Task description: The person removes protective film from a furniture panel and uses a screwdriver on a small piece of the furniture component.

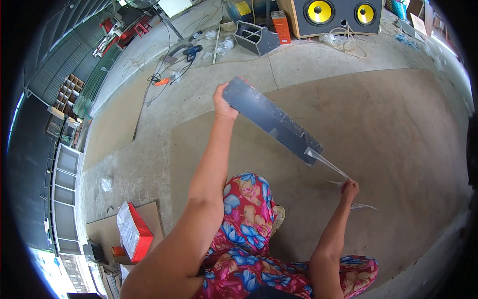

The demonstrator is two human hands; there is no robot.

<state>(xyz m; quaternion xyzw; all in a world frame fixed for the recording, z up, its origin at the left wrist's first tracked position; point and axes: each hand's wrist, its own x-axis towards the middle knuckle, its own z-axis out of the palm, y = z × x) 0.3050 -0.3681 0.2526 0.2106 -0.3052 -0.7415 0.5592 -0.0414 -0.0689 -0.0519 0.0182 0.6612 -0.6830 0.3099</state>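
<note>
A long dark grey board [274, 119] slants across the middle of the view, raised above the brown floor sheet. My left hand [226, 101] grips its upper left end, fingers wrapped round the edge. From the board's lower right end a strip of clear plastic film [328, 162] stretches taut. My right hand [350, 189] is closed on that film, and a loose tail of it hangs below the fist. Pale scuffs or residue mark the board's face near its right edge. Its underside is hidden.
A large brown sheet [388, 129] covers the floor ahead. Speakers with yellow cones [320, 12], a grey tool caddy [256, 39], an orange box [281, 27] and a power tool [192, 52] with cords stand beyond. A red and white bag [134, 231] is at left.
</note>
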